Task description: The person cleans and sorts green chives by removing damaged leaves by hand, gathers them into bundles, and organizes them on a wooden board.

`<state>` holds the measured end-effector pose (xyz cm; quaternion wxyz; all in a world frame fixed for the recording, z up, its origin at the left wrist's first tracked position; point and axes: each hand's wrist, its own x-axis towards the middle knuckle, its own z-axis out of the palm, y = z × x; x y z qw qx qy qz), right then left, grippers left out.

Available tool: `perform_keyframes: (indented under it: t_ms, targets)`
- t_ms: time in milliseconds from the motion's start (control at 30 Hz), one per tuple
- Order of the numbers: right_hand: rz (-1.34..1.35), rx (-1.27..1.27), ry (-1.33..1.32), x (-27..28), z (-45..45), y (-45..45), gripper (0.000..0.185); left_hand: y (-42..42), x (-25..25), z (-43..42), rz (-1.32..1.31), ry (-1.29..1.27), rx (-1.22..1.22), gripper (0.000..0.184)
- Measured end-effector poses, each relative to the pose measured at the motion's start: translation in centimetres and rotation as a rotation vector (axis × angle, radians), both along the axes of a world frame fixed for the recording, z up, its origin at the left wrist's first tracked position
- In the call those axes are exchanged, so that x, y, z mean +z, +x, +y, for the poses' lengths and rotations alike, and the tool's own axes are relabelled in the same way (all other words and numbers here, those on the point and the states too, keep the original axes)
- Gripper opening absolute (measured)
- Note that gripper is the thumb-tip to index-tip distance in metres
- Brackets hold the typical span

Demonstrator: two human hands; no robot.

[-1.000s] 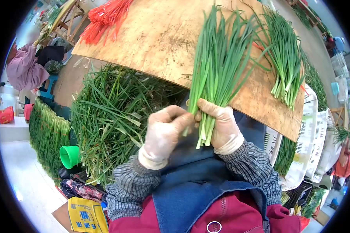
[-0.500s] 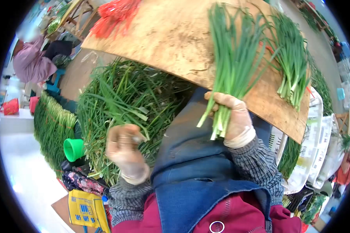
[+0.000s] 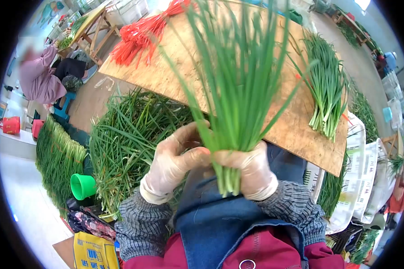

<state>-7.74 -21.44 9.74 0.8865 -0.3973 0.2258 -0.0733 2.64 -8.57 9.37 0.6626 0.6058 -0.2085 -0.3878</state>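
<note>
Upright in front of me stands a bunch of garlic chives (image 3: 238, 98), its leaves fanned out and its pale stem ends pointing down. My right hand (image 3: 251, 172), in a thin whitish glove, is closed round the lower stems. At the left side of the bunch, my gloved left hand (image 3: 175, 157) has its thumb and fingers curled in around the outer leaves; its fingertips are partly hidden behind them. A second bunch of chives (image 3: 325, 85) lies on the right of the wooden board (image 3: 296, 130). Red ties (image 3: 143, 33) are heaped on the board's far left.
A large heap of loose chives (image 3: 125, 148) lies left of my lap. Beside it are a green cup (image 3: 82, 186), stacked chives (image 3: 58, 161) and a yellow bag (image 3: 94, 253). White crates (image 3: 345, 197) stand at the right. A person (image 3: 42, 76) sits far left.
My right hand has brought the bunch left and closer, off the board. My left hand has moved right, from over the loose heap to the side of the bunch.
</note>
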Motion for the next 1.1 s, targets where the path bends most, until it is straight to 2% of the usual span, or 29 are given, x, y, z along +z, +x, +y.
perform_keyframes:
  t_ms: [67, 167, 233, 267, 367, 467, 633, 667, 767, 867, 933, 1000, 1067, 1100]
  targets:
    - [0.038, 0.087, -0.005, -0.5, 1.2, 0.4, 0.017, 0.2, 1.7, -0.7, 0.101, -0.028, -0.04, 0.045]
    - [0.034, 0.182, 0.2, -2.9, 3.3, 0.0, 0.018, -0.2, 1.7, -1.8, 0.088, 0.073, 0.016, 0.038]
    - [0.011, 0.307, 0.358, -5.9, 3.9, -0.6, 0.021, -0.4, 0.2, -2.4, 0.141, 0.189, 0.023, 0.036]
    - [0.053, 0.307, 0.408, -6.5, 4.2, -0.9, 0.021, -0.4, -0.9, -2.5, 0.202, 0.234, -0.004, 0.028]
    - [0.148, 0.307, 0.514, -7.7, 4.6, -1.7, 0.024, -0.5, -3.8, -2.5, 0.41, 0.263, -0.093, 0.029]
    - [0.175, 0.31, 0.417, -7.9, 4.2, -2.2, 0.023, -0.9, -3.9, -2.4, 0.501, 0.229, -0.083, 0.029]
    - [0.231, 0.073, 0.134, -7.1, 0.3, -2.7, 0.044, -0.8, -4.8, -2.0, 0.458, 0.139, -0.146, 0.039]
    - [0.266, -0.005, 0.076, -6.9, -1.0, -2.2, 0.048, -1.0, -4.7, -1.9, 0.432, 0.12, -0.125, 0.04]
    - [-0.016, -0.122, 0.093, -5.1, -2.7, -0.1, 0.045, -2.5, -4.5, -2.0, 0.35, 0.072, -0.078, 0.044]
    - [-0.09, -0.151, 0.015, -1.3, -2.6, 1.8, 0.035, -3.7, -3.4, -2.8, 0.04, 0.02, -0.023, 0.058]
    - [-0.19, -0.206, -0.234, 2.2, -2.7, 2.7, 0.036, -3.0, -1.2, -4.1, -0.21, 0.033, -0.007, 0.062]
    - [-0.255, -0.182, -0.472, 5.6, -3.7, 2.9, 0.042, -1.8, 1.6, -5.8, -0.354, 0.012, -0.021, 0.069]
    - [-0.474, -0.262, -0.713, 8.0, -5.3, 4.0, 0.042, -0.3, 4.7, -7.7, -0.591, -0.02, -0.009, 0.079]
    - [-0.486, -0.274, -0.862, 9.4, -6.1, 4.1, 0.042, 0.3, 5.8, -9.0, -0.628, -0.11, -0.013, 0.083]
